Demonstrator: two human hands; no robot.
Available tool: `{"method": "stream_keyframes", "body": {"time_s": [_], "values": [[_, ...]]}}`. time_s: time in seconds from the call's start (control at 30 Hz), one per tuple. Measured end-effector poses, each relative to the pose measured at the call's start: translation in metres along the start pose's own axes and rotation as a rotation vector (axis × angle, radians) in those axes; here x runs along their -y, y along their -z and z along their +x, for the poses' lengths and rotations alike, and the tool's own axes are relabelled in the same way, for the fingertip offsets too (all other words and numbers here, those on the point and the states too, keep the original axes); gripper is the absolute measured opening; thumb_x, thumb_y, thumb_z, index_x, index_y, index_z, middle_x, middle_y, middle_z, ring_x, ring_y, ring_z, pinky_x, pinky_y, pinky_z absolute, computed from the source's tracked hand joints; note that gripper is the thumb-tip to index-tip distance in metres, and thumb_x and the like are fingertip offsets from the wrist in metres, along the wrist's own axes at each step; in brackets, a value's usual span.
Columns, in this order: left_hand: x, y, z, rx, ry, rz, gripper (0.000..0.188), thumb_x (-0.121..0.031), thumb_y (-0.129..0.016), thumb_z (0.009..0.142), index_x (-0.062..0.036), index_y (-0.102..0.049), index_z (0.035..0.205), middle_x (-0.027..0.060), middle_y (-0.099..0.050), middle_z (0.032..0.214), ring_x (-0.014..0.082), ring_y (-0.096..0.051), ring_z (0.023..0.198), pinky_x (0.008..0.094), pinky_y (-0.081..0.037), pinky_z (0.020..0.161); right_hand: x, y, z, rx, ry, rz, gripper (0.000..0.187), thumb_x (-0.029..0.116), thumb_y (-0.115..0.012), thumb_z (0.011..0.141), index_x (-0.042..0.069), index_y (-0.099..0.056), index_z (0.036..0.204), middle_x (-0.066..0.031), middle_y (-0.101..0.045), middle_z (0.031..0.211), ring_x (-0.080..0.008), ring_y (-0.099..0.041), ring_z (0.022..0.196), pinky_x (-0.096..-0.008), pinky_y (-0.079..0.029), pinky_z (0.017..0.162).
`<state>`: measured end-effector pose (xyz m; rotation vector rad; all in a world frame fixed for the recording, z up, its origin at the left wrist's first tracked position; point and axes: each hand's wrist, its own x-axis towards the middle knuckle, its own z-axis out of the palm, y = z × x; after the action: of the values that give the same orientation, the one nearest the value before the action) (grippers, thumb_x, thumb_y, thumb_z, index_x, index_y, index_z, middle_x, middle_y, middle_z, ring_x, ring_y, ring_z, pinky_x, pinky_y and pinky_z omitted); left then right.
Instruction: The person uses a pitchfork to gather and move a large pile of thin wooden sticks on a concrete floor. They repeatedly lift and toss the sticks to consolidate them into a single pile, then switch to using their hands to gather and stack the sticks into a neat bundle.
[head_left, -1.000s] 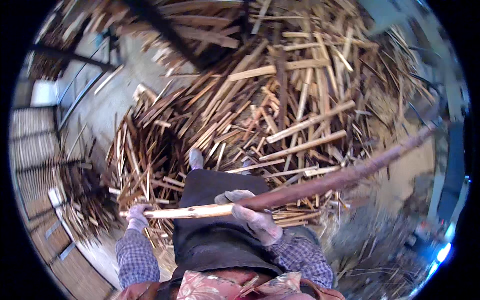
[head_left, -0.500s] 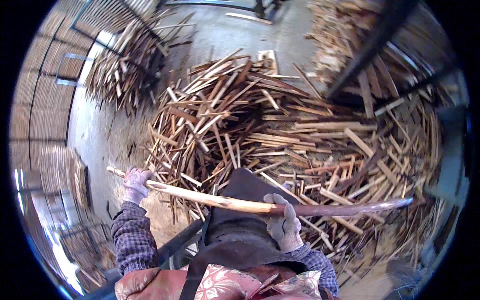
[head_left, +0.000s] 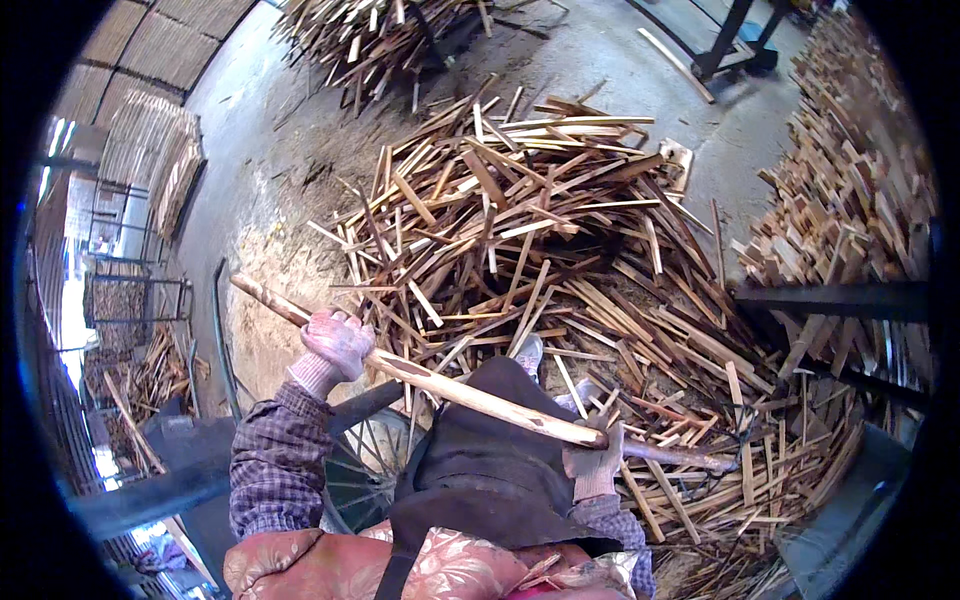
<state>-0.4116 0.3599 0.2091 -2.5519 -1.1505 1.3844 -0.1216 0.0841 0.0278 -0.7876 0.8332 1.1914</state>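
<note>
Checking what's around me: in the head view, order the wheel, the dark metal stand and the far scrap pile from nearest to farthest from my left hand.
From the left hand:
1. Wheel, just below it.
2. Far scrap pile, top, beyond it.
3. Dark metal stand, top right corner.

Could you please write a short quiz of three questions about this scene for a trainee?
1. True or false: both gloved hands grip the pole.
2. Which end of the pole is higher in the picture? A) the end by the left hand B) the end by the right hand
3. What lies on the floor in front of the person?

Key:
1. True; each hand is closed around it.
2. A; the pole slopes down from upper left to lower right.
3. A big pile of wood strips, with more piles farther off.
</note>
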Motion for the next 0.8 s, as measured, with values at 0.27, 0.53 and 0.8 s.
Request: {"method": "stream_keyframes", "body": {"time_s": [0.27,0.53,0.8], "values": [[-0.017,0.017,-0.049,-0.441,0.024,0.024,0.013,-0.024,-0.057,0.053,-0.0119,-0.054,0.055,0.0066,-0.054,0.057,0.0245,-0.055,0.056,0.0385,-0.043,0.058,0.057,0.042,-0.001,-0.137,0.015,-0.070,0.044,0.054,-0.053,0.080,0.011,-0.056,0.079,-0.0034,-0.058,0.073,-0.0214,-0.057,0.075,-0.0399,-0.049,0.071],[-0.042,0.035,-0.104,-0.307,0.151,0.023,0.014,-0.025,-0.059,0.051,-0.0123,-0.059,0.059,0.0066,-0.058,0.061,0.0236,-0.059,0.063,0.0374,-0.045,0.064,0.108,0.063,-0.020,-0.171,0.026,-0.292,0.028,0.038,-0.058,0.080,0.010,-0.053,0.076,-0.0040,-0.057,0.075,-0.0212,-0.058,0.077,-0.0374,-0.048,0.077],[-0.052,-0.013,-0.143,-0.175,0.227,-0.154,0.009,-0.022,-0.058,0.060,-0.0140,-0.061,0.063,0.0061,-0.062,0.065,0.0236,-0.061,0.068,0.0388,-0.044,0.066,0.097,0.079,-0.016,-0.203,-0.108,-0.615,0.030,0.039,-0.052,0.082,0.010,-0.057,0.077,-0.0064,-0.060,0.077,-0.0222,-0.058,0.076,-0.0383,-0.047,0.077]]}}
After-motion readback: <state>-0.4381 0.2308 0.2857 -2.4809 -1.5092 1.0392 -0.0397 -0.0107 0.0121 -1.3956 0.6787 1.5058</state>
